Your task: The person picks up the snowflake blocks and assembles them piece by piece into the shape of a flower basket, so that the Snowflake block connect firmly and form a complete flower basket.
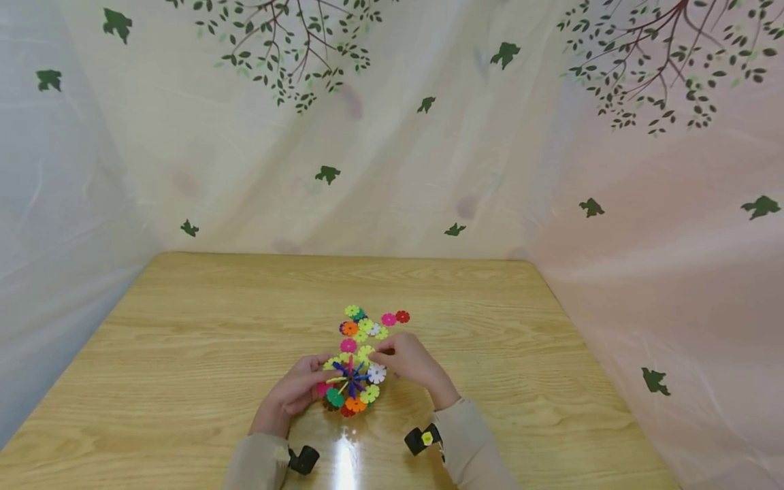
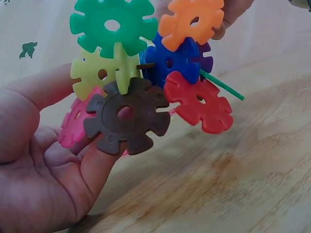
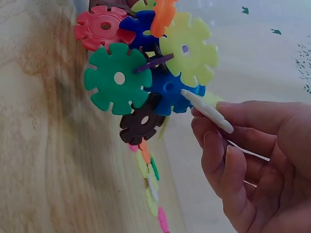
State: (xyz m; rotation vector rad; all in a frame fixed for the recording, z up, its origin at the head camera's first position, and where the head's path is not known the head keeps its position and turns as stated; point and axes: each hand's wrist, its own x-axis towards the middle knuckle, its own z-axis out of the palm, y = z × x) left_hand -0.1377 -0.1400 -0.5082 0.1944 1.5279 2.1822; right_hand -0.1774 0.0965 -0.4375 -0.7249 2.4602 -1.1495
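Note:
My left hand (image 1: 300, 384) grips a ball-like cluster of interlocking flower-shaped plastic discs (image 1: 351, 380) from its left side, lifted off the table. Green, orange, red, blue, yellow, pink and brown discs point outward from it; in the left wrist view a brown disc (image 2: 127, 116) faces the camera, with the thumb and fingers behind. On the cluster's upper right, my right hand (image 1: 413, 364) pinches a yellow disc (image 1: 365, 352) between thumb and fingers. Its fingertips are partly hidden behind a white disc (image 3: 209, 111) seen edge-on in the right wrist view.
Several loose discs lie on the wooden table (image 1: 184, 340) just beyond the cluster, among them a pink disc (image 1: 388, 319), a red disc (image 1: 402, 316) and an orange disc (image 1: 349, 328). A printed curtain (image 1: 367, 136) surrounds the table's back and sides.

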